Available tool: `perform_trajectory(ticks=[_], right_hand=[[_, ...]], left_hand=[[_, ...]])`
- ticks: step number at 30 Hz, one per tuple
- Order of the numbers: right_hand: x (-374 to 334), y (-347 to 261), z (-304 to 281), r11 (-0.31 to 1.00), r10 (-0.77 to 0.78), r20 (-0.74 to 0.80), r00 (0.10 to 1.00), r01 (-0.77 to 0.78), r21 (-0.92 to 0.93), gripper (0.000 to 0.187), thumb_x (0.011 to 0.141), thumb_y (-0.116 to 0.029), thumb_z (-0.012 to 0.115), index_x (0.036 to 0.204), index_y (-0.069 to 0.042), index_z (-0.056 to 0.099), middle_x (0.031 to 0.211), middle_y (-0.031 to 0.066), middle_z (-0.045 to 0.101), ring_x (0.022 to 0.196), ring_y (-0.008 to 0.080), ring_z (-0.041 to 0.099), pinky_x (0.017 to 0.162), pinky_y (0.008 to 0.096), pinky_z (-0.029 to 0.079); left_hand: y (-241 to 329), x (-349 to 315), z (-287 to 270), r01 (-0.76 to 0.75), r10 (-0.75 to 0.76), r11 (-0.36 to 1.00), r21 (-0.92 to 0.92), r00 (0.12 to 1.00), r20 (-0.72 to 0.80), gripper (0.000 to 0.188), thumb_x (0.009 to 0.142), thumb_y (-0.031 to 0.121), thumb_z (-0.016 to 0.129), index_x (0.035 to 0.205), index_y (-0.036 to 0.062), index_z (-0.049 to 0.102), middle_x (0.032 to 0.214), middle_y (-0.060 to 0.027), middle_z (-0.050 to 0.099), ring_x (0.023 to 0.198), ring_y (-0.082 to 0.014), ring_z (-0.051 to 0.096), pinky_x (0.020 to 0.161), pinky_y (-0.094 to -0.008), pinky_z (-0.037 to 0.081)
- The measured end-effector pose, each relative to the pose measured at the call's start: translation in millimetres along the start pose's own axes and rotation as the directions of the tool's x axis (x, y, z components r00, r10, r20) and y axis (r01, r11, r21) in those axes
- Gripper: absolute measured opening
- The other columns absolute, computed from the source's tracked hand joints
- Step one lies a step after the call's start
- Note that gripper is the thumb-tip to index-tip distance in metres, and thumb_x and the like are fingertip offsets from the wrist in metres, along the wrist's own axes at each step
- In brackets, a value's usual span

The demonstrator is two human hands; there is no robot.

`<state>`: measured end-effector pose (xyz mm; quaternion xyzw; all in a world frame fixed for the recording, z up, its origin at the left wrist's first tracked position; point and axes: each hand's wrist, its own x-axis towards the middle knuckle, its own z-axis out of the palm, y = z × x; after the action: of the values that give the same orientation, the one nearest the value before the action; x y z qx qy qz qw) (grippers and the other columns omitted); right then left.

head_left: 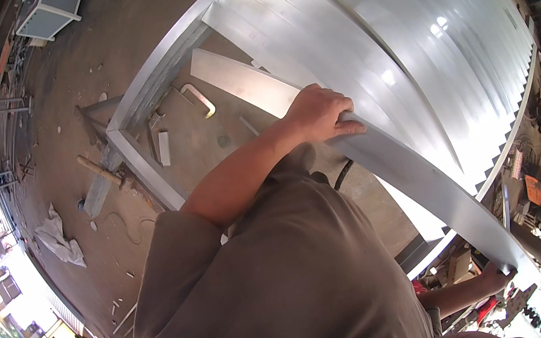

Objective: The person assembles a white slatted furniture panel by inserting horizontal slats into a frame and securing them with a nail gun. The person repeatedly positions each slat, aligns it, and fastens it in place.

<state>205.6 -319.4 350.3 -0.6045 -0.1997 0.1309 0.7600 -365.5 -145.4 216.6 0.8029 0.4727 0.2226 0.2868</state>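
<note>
A long, flat silvery metal slat runs slantwise across in front of my body. My left hand grips its upper edge partway along, fingers curled over and thumb on the near side. Down at the lower right, my right hand is closed around the slat near its end, partly hidden by the metal. Just beyond the slat lies a broad panel of overlapping silvery slats, resting on a rectangular metal frame. The frame's near part is uncovered, and the floor shows through it.
Inside the frame opening, a bent yellow bar and a short pale offcut lie on the floor. Left of the frame are a wooden-handled tool and a white cloth. A grey box-like cabinet stands at the far left; clutter lines the right.
</note>
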Motion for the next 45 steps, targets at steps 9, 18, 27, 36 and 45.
perform_trajectory(ticks=[9,18,27,36,45], right_hand=[[-136.3,142.3,-121.1,0.859,0.210,-0.266,0.941,-0.307,-0.409,0.068,0.077,-0.022,0.086,0.132,0.007,0.056,0.118,0.0238,0.070,0.108,0.0312,0.068,0.093,0.0420,0.056],[-219.3,214.2,-166.5,0.654,0.756,-0.415,0.507,-0.547,0.522,0.049,0.100,-0.034,0.049,0.140,-0.006,0.055,0.147,0.0149,0.055,0.138,0.0348,0.049,0.119,0.0553,0.034],[-242.4,300.9,-157.3,0.623,0.781,-0.465,0.417,-0.463,0.631,0.064,0.099,-0.051,0.058,0.142,-0.004,0.049,0.148,0.0162,0.051,0.133,0.0386,0.048,0.116,0.0661,0.033],[-217.7,309.7,-96.4,0.632,0.773,-0.520,0.364,-0.377,0.677,0.060,0.103,-0.053,0.060,0.145,-0.010,0.054,0.152,0.0081,0.055,0.137,0.0287,0.052,0.121,0.0502,0.036],[-209.1,325.8,-96.9,0.631,0.775,-0.497,0.390,-0.441,0.638,0.069,0.106,-0.053,0.055,0.154,-0.006,0.043,0.155,0.0126,0.049,0.136,0.0361,0.053,0.115,0.0584,0.043]], left_hand=[[-105.3,2.6,1.0,-0.067,0.043,0.994,0.091,0.970,0.240,0.061,0.082,0.066,0.076,0.090,0.0061,0.072,0.079,-0.0121,0.072,0.078,-0.0370,0.069,0.071,-0.0454,0.054],[-150.3,-16.3,32.8,-0.104,0.032,0.984,0.146,0.903,0.429,0.064,0.078,0.070,0.076,0.094,0.0079,0.073,0.086,-0.0136,0.074,0.086,-0.0346,0.070,0.082,-0.0450,0.053],[-166.7,-16.1,68.9,-0.112,-0.027,0.959,0.259,0.878,0.478,0.062,0.078,0.065,0.079,0.103,0.0090,0.072,0.101,-0.0123,0.075,0.098,-0.0345,0.069,0.089,-0.0462,0.048],[-172.8,-10.4,84.3,-0.192,-0.016,0.915,0.354,0.861,0.509,0.064,0.074,0.051,0.088,0.117,0.0078,0.066,0.118,-0.0125,0.071,0.114,-0.0328,0.064,0.102,-0.0477,0.042],[-174.9,-15.1,90.3,-0.209,-0.003,0.906,0.368,0.866,0.500,0.070,0.070,0.049,0.090,0.120,0.0069,0.065,0.118,-0.0125,0.066,0.120,-0.0357,0.057,0.106,-0.0520,0.040]])
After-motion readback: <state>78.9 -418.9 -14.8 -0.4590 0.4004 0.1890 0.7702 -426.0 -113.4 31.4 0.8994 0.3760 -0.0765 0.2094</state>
